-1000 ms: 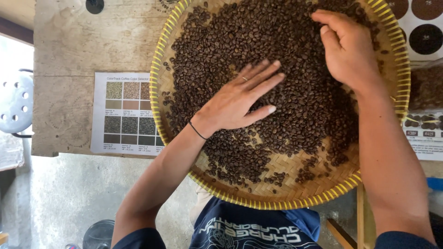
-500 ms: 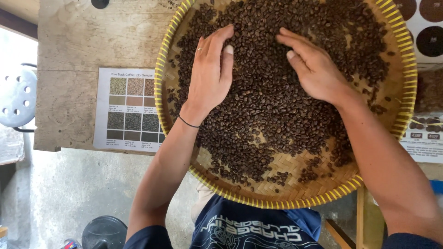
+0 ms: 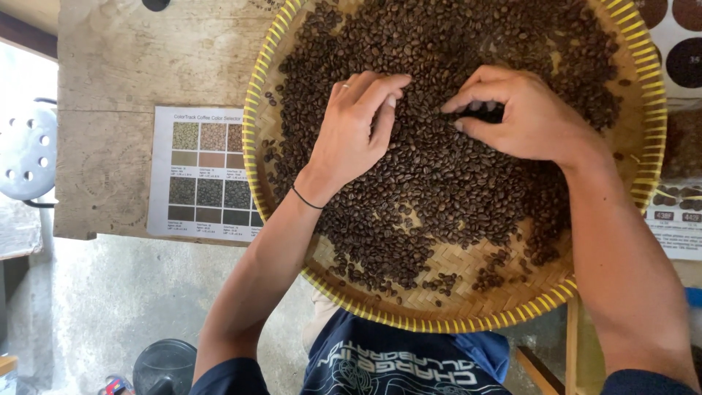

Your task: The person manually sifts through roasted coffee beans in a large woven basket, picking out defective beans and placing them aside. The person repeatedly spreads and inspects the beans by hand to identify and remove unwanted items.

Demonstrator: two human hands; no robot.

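Note:
A round woven bamboo tray (image 3: 468,311) with a yellow rim lies on a wooden table and holds a spread of dark roasted coffee beans (image 3: 439,183). My left hand (image 3: 358,132) rests on the beans left of the tray's middle, fingers curled and close together, a ring on one finger and a thin black band at the wrist. My right hand (image 3: 523,117) lies on the beans just to the right, its fingers bent down into the pile. The fingertips of both hands nearly meet. Whether either hand pinches a bean is hidden.
A printed colour chart (image 3: 205,175) of bean shades lies on the wooden table (image 3: 139,80) left of the tray. More printed sheets (image 3: 676,212) lie at the right edge. A grey perforated stool (image 3: 25,150) stands at the far left, over a concrete floor (image 3: 110,307).
Both hands have drawn together toward the middle of the tray. The fingers, flat and spread earlier, are now curled into the beans.

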